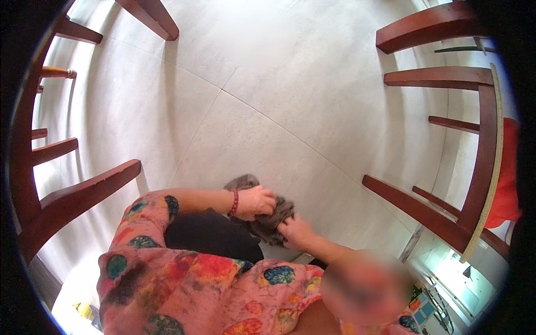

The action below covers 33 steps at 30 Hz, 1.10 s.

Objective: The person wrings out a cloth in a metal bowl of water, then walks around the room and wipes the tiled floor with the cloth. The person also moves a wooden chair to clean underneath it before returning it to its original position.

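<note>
Both hands are together on a crumpled grey cloth (268, 220) that lies on the pale tiled floor (290, 95). The left hand (257, 202) is curled over the cloth's upper part, fingers closed into the fabric, with a red bracelet (234, 202) at its wrist. The right hand (297, 230) grips the cloth's near lower edge, just beside the left one, so that the two hands almost touch across the bunched fabric. A tuft of the cloth sticks out beyond the left hand's wrist, on the far side. The left forearm runs out from a pink sleeve with coloured patches (151, 212), and the same patterned garment fills the space below both hands. Dark trousers (212, 237) show just under the left forearm. Dark wooden chair legs (84, 192) stand well to the left of the hands, and more chair legs and rungs (424, 209) stand well to the right. A red fabric (505, 173) hangs beyond the right-hand chair.
</note>
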Tool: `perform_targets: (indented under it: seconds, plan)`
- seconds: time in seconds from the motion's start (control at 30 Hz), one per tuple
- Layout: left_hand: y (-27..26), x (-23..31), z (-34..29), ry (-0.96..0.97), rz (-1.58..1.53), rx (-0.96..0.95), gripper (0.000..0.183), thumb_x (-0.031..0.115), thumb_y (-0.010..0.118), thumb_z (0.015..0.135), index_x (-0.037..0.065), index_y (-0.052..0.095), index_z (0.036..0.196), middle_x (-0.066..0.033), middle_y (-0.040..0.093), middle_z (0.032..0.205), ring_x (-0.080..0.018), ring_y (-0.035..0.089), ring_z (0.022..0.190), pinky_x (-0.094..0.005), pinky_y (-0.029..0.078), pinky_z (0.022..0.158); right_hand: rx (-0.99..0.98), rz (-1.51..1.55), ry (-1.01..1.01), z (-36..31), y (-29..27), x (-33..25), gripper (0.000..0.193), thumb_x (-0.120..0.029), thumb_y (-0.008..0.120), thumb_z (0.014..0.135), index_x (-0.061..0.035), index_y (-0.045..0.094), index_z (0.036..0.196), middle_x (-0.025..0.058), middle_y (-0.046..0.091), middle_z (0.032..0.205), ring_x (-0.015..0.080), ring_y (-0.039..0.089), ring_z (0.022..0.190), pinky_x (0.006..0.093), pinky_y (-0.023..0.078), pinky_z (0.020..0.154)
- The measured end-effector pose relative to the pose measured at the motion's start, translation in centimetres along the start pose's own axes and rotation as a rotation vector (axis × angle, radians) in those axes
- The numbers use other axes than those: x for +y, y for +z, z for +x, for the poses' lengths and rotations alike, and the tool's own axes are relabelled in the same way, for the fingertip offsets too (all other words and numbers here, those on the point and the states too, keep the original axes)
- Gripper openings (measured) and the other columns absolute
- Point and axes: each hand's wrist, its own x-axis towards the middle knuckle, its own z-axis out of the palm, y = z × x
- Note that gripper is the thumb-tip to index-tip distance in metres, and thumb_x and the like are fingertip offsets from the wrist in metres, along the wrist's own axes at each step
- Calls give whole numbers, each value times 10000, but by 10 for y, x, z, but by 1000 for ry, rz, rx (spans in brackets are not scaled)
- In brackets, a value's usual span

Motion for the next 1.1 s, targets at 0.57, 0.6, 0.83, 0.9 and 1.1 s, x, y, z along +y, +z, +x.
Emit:
perform_targets:
  seconds: [0.57, 0.6, 0.83, 0.9, 1.1]
  plan:
    - [-194, -63, 100, -961, 510, 114, 777, 334, 588, 755, 304, 186, 1419, -209, 66, 1470, -494, 105, 1313, -553, 210, 1048, 795, -143, 495, 71, -183, 203, 535, -242, 599, 756, -203, 433, 1263, 119, 447, 1220, 362, 454, 1070, 476, 418, 887]
    - [-190, -57, 107, -959, 507, 80, 774, 329, 585, 754, 312, 188, 1418, -211, 71, 1466, -498, 117, 1309, -553, 211, 1047, 841, -176, 463, 69, -175, 214, 497, -256, 600, 767, -247, 445, 1239, 91, 438, 1219, 366, 454, 1056, 496, 440, 860]
    - [-100, -63, 109, -369, 541, 89, 473, 123, 590, 747, 145, 517, 1214, -97, 498, 1239, -247, 454, 1156, -392, 372, 959, 771, -244, 221, 15, -96, 181, 573, -197, 697, 672, -137, 465, 1193, 132, 476, 1112, 350, 478, 989, 467, 454, 768]
    - [-56, -15, 104, -226, 756, 252, 413, 205, 609, 715, 190, 529, 1120, -66, 483, 1154, -286, 433, 1101, -443, 394, 871, 741, -289, 171, -19, -61, 171, 587, -156, 726, 630, -117, 489, 1166, 136, 492, 1081, 354, 484, 954, 445, 460, 748]
    - [35, 58, 81, -115, 350, -449, 360, 214, 653, 705, 268, 532, 1039, -59, 397, 1119, -354, 386, 1039, -338, 528, 738, 7, -109, 26, -72, -9, 101, 294, -187, 637, 652, -125, 567, 931, 146, 568, 962, 364, 588, 828, 447, 504, 681]
